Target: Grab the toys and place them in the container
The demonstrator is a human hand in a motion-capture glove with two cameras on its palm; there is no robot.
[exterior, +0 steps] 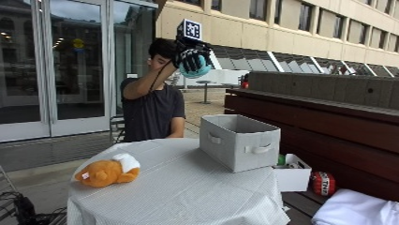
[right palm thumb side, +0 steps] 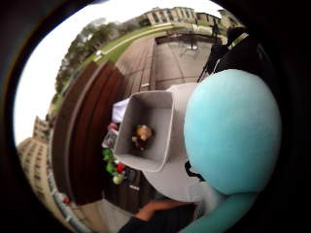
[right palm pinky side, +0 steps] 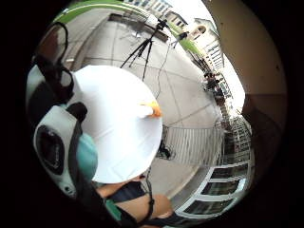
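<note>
Setting: outdoor paved terrace beside a building with glass doors; a person in a dark T-shirt (exterior: 151, 112) is seated behind a round worktop (exterior: 187, 187) covered with a white cloth.
Landmark: a grey fabric container (exterior: 239, 140) with side handles is stood on the worktop, toward the edge nearest a dark wooden bench (exterior: 324, 117).
Right hand: the gloved right hand (exterior: 192, 60) is raised at head height, well above the worktop and behind the container as seen from the outside camera; its fingers are curled around a light-blue round toy (exterior: 195, 69).
Blue toy: held in the hand; it fills much of the thumb-side palm view (right palm thumb side: 232, 131), with the container (right palm thumb side: 146, 131) seen open below it.
Container contents: a small brown toy (right palm thumb side: 142, 136) is seen lying on the container's floor.
Orange toy: an orange plush toy with a white part (exterior: 107, 171) is lying on the worktop, well apart from the container, near the worktop's opposite edge; it is also seen at the cloth's edge in the little-finger-side view (right palm pinky side: 153, 109).
Beside the container: a small white box (exterior: 293, 174) is seen just past the worktop's edge next to the container, with a red object (exterior: 322, 183) near it.
Other hand: cannot be told.
</note>
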